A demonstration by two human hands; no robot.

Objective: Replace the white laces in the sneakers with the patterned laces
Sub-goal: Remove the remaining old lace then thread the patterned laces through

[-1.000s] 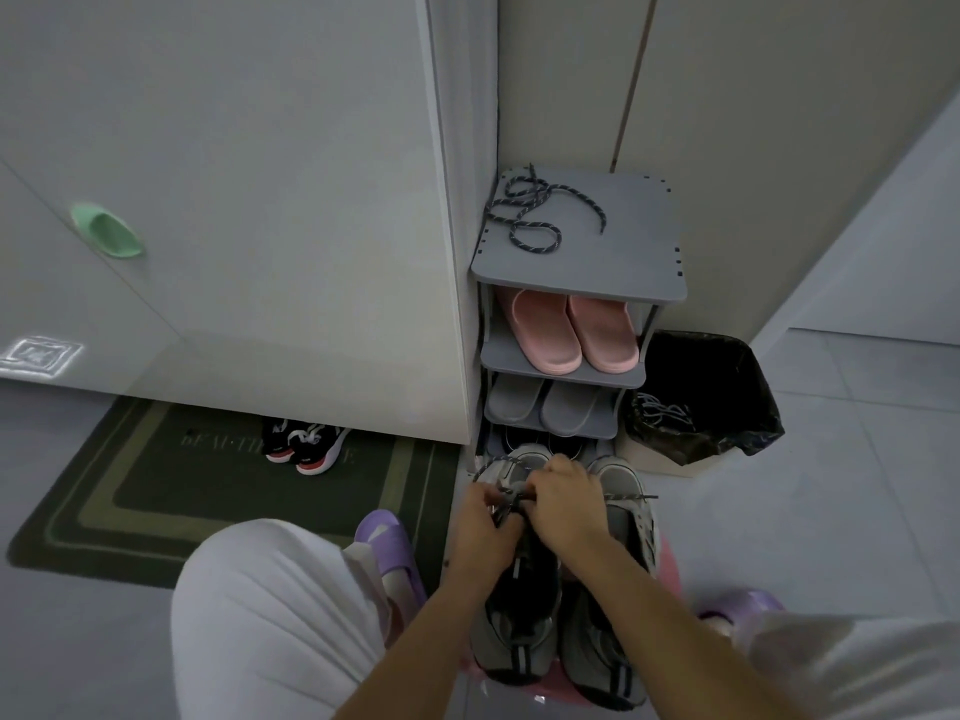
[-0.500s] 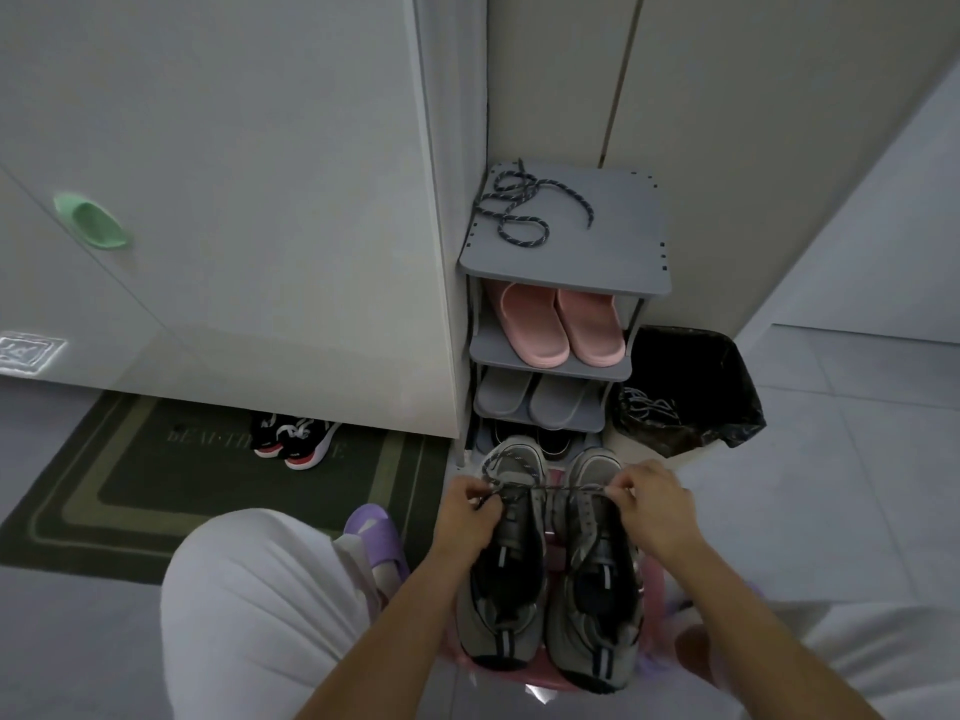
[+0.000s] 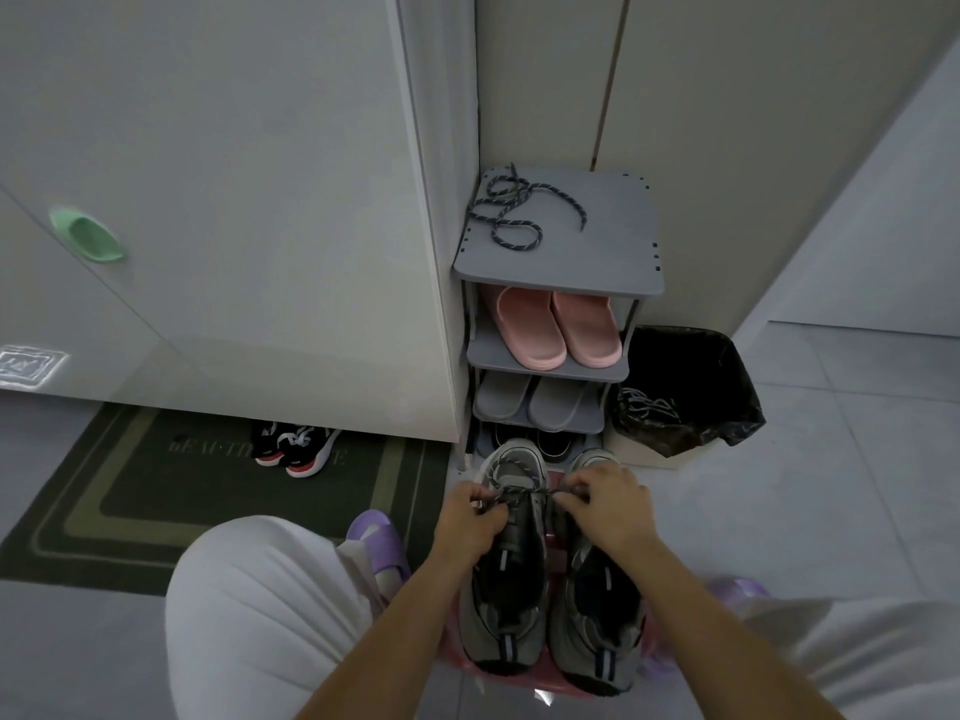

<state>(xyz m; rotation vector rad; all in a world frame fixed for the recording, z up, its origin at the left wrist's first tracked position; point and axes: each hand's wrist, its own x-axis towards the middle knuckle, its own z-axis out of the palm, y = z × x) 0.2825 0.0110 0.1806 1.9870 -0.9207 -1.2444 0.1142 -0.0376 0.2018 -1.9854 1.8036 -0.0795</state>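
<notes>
Closer together now, left hand (image 3: pixel 470 519) and right hand (image 3: pixel 607 506) each pinch the patterned lace (image 3: pixel 525 491) in curled fingers (image 3: pixel 581 484).

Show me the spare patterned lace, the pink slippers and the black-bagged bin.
Spare patterned lace (image 3: pixel 506 192): head view, its tangled middle.
Pink slippers (image 3: pixel 527 330): head view, left slipper's upper.
Black-bagged bin (image 3: pixel 701 366): head view, bag's inner wall.

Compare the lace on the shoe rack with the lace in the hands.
The rack lace lies slack in coils on the rack top; the held lace is stretched between the hands. Nothing touches the rack lace; the left hand and right hand pinch the held lace. The rack lace is apart from any shoe; the held lace loops over the front of a sneaker. Both are dark with light flecks.
</notes>
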